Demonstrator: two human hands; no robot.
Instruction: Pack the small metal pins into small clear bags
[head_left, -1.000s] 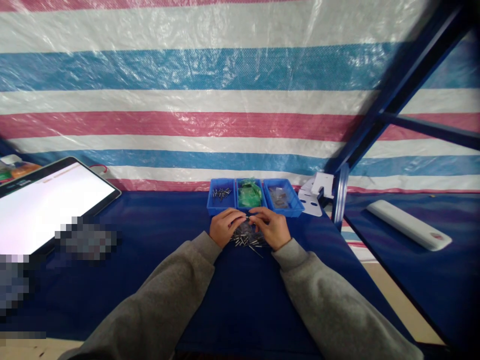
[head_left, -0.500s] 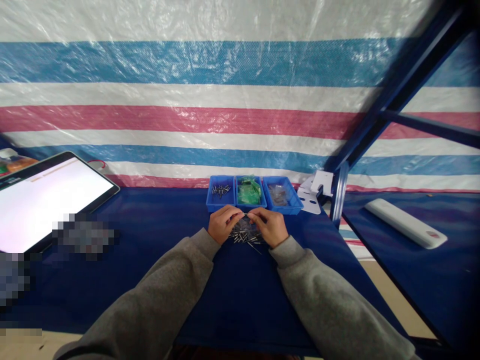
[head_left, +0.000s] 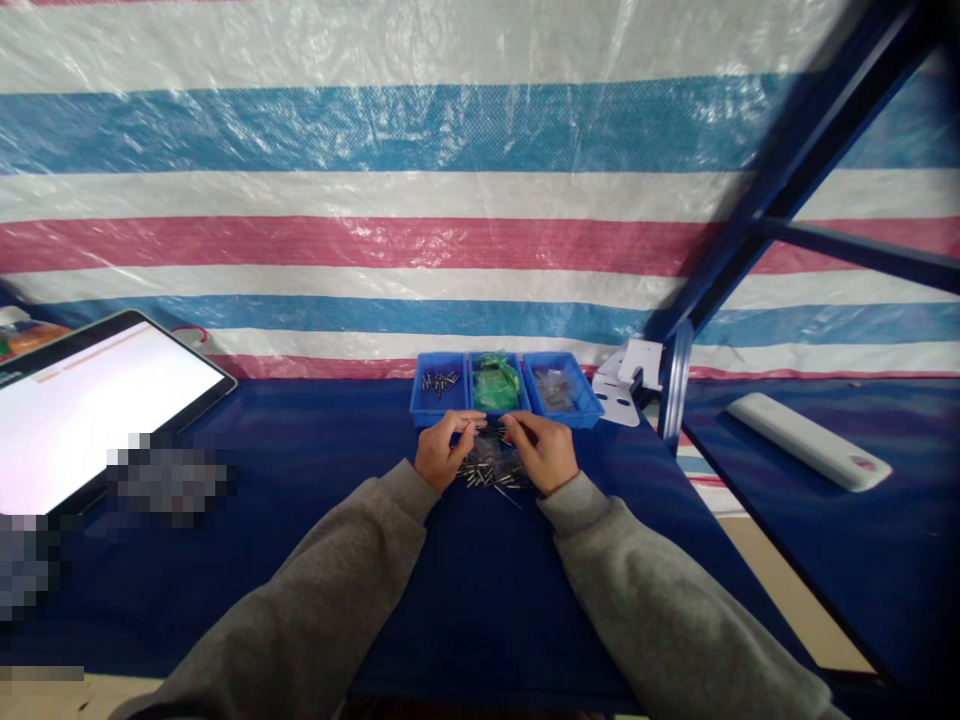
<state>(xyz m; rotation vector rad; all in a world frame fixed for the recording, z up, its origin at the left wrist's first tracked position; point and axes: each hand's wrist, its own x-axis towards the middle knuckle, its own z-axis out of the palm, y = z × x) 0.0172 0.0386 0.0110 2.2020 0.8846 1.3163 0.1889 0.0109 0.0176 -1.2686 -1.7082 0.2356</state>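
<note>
My left hand [head_left: 441,452] is closed in a loose pinch, index finger stretched to the right and thumb tip close beneath. Facing it across a small gap, my right hand [head_left: 543,452] presses thumb and index finger together. Whatever small thing either holds is too small to make out. Below and between the hands lies a pile of thin metal pins [head_left: 486,474], with a clear plastic bag [head_left: 489,452] among them. Just beyond my fingers stand three blue bins: the left bin [head_left: 439,412] holds several metal pieces, the middle one a green bag [head_left: 495,385], the right one clear bags [head_left: 555,388].
A bright-screened tablet [head_left: 112,400] lies at the left on the blue table [head_left: 315,430]. White cut-out sheets [head_left: 628,385] rest right of the bins, beside a blue metal frame [head_left: 679,380]. A long white device [head_left: 810,440] lies on the right-hand table.
My hands have come apart from around a thin, pale piece that both were pinching. The fingers of my left hand have straightened a little.
</note>
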